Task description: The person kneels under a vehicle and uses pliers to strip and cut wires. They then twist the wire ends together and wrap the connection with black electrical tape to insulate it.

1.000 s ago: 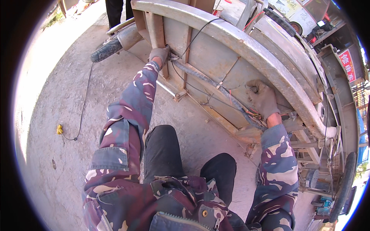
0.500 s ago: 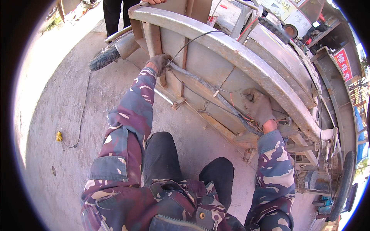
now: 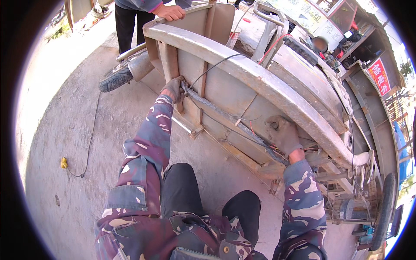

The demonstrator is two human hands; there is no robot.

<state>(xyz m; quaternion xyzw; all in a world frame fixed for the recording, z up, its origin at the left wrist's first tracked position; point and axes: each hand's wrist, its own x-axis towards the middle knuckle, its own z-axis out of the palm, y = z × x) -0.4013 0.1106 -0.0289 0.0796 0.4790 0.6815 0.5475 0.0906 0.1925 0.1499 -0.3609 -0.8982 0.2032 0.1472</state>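
A metal cart body stands tipped up before me, its grey underside panel (image 3: 234, 93) facing my way. Across that panel runs a grey wrapped wiring harness (image 3: 216, 111). My left hand (image 3: 174, 89), in a dirty grey glove, is closed around the harness's upper left end, beside an upright frame post (image 3: 169, 60). My right hand (image 3: 285, 135), gloved too, is held against the panel above the harness's lower right end. Its fingers are curled in; whatever they pinch is too small or hidden to name. Thin loose wires (image 3: 252, 125) stick out near it.
Another person's hand (image 3: 171, 12) rests on the body's upper left edge. A small tyre (image 3: 116, 78) lies at the left. A cord with a yellow end (image 3: 64, 163) trails over the concrete. Frame bars (image 3: 336, 167) and a larger tyre (image 3: 385, 212) stand at the right.
The view has tilted, so the cart sits lower in the picture and more of the other person's arm shows. Both my hands keep about the same places on the cart.
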